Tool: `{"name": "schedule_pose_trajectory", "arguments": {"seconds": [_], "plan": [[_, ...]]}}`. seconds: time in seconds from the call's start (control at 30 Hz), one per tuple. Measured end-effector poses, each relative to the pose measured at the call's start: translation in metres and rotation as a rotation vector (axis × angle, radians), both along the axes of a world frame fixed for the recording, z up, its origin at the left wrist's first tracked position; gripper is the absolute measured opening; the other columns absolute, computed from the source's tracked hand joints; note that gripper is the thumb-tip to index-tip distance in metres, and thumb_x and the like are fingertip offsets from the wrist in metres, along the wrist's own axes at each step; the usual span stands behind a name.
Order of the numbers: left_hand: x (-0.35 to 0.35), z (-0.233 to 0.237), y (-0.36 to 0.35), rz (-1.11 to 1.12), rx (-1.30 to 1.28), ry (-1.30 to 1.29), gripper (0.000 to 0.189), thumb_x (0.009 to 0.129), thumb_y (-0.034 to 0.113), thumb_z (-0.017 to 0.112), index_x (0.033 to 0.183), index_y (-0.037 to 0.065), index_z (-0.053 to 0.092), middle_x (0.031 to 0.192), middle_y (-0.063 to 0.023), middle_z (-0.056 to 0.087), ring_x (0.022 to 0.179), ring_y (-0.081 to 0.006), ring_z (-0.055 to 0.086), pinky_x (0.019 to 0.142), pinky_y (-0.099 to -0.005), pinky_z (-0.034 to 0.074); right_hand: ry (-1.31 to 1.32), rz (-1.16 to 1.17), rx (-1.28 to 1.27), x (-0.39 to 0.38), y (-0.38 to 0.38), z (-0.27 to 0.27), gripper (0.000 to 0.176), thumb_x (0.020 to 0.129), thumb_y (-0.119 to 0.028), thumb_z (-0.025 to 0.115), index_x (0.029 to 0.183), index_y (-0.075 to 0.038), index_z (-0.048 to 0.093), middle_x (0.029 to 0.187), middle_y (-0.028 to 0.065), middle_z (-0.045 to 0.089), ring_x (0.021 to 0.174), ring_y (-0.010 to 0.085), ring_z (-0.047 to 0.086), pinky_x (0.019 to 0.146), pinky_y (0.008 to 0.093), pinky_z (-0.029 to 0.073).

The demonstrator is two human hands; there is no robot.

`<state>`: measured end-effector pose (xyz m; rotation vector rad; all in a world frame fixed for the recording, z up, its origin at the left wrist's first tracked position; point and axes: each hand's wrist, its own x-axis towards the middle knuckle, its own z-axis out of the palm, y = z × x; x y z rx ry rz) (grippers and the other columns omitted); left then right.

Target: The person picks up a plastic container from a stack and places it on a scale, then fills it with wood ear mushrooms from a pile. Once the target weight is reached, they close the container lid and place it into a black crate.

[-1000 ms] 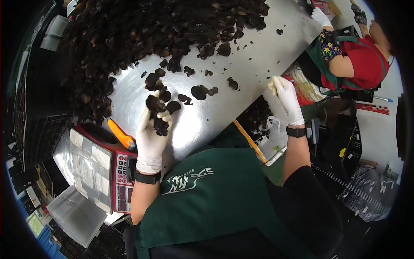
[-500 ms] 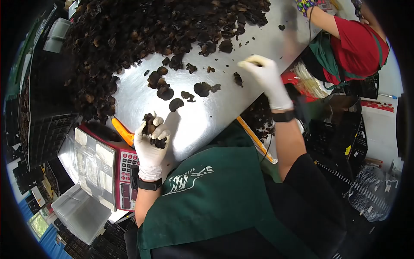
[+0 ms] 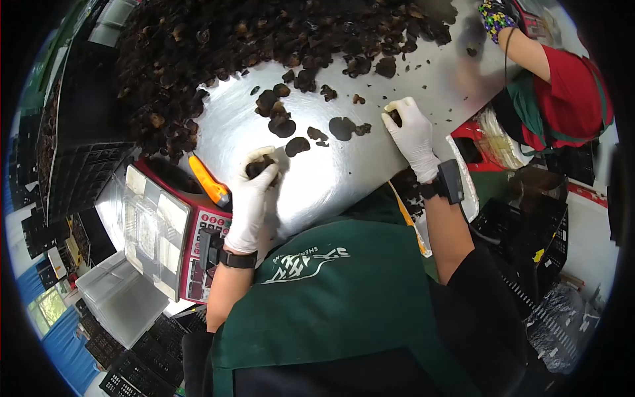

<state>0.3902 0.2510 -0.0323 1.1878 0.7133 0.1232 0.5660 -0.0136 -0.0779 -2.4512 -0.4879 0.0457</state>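
My gloved left hand [image 3: 250,202] is closed round dark wood ear mushrooms [image 3: 259,167], just above the near side of the metal table [image 3: 317,182]. My right hand [image 3: 411,139], also in a white glove, is down by the table's right side. Its fingers curl round a small dark wood ear piece [image 3: 395,118], partly hidden by the glove. Between the hands lie several loose wood ears [image 3: 342,128]. A large heap of wood ears [image 3: 264,40] covers the far part of the table.
An orange-handled knife [image 3: 208,181] lies left of my left hand, beside a red scale [image 3: 211,221] with a clear container [image 3: 155,228] on it. Black crates [image 3: 86,165] stand at the left. A co-worker in a red top [image 3: 575,92] works at the right.
My left hand has turned over and moved up and right, still holding wood ears. My right hand has come down and closed on a piece lying on the table. The view has shifted slightly.
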Motion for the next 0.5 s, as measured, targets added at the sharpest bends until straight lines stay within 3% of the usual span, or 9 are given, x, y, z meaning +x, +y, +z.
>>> {"name": "schedule_pose_trajectory", "arguments": {"seconds": [0.03,0.07,0.13,0.2,0.3,0.4,0.5], "plan": [[0.004,0.002,-0.006,0.007,0.073,0.015,0.023,0.089,0.001,0.069,0.113,0.002,0.067,0.094,-0.0002,0.065,0.076,-0.0095,0.060,0.073,-0.0211,0.049,-0.030,-0.002,0.048,0.003,0.004,-0.005,0.021,0.083,-0.019,0.072,0.103,-0.014,0.067,0.104,0.0059,0.061,0.091,0.0226,0.064,0.080,0.0389,0.053],[0.001,-0.029,0.004,-0.151,0.647,0.067,0.023,0.087,0.003,0.072,0.109,0.003,0.067,0.091,-0.0005,0.065,0.077,-0.0100,0.060,0.073,-0.0230,0.049,-0.054,-0.007,0.091,0.000,0.013,0.000,0.020,0.083,-0.018,0.073,0.101,-0.014,0.068,0.103,0.0052,0.061,0.089,0.0223,0.064,0.079,0.0381,0.053],[0.017,-0.019,-0.009,-0.263,0.895,0.079,0.025,0.083,0.005,0.074,0.107,0.004,0.067,0.091,-0.0041,0.066,0.080,-0.0132,0.061,0.075,-0.0267,0.050,-0.197,0.071,0.110,-0.010,0.032,0.005,0.018,0.082,-0.017,0.073,0.099,-0.014,0.068,0.099,0.0037,0.062,0.086,0.0211,0.064,0.075,0.0357,0.053],[0.033,-0.010,-0.020,-0.331,1.170,-0.108,0.030,0.078,0.005,0.072,0.108,0.006,0.066,0.106,-0.0131,0.064,0.090,-0.0287,0.065,0.080,-0.0363,0.052,-0.446,0.253,0.079,-0.017,0.058,0.009,0.018,0.081,-0.015,0.073,0.098,-0.014,0.068,0.095,0.0021,0.063,0.083,0.0194,0.064,0.071,0.0325,0.053],[0.034,-0.027,-0.019,-0.508,1.176,-0.022,0.030,0.078,0.004,0.069,0.108,0.009,0.067,0.107,-0.0118,0.064,0.095,-0.0328,0.065,0.082,-0.0392,0.052,-0.500,0.520,0.049,-0.024,0.084,-0.001,0.017,0.080,-0.015,0.073,0.097,-0.014,0.069,0.092,-0.0003,0.063,0.081,0.0182,0.063,0.068,0.0288,0.053],[0.027,-0.032,-0.015,-0.549,1.279,0.034,0.025,0.079,0.006,0.070,0.104,0.009,0.067,0.101,-0.0102,0.065,0.091,-0.0327,0.067,0.079,-0.0399,0.053,-0.316,0.482,0.097,-0.018,0.099,-0.016,0.016,0.081,-0.018,0.073,0.097,-0.014,0.070,0.096,-0.0002,0.063,0.082,0.0186,0.064,0.068,0.0299,0.054],[0.013,-0.021,-0.016,-0.540,1.178,0.092,0.024,0.079,0.008,0.071,0.102,0.010,0.067,0.100,-0.0098,0.066,0.087,-0.0324,0.067,0.077,-0.0400,0.054,-0.292,0.450,0.164,-0.007,0.128,-0.009,0.015,0.081,-0.019,0.074,0.095,-0.014,0.070,0.097,0.0000,0.063,0.086,0.0192,0.066,0.068,0.0310,0.055]]}}
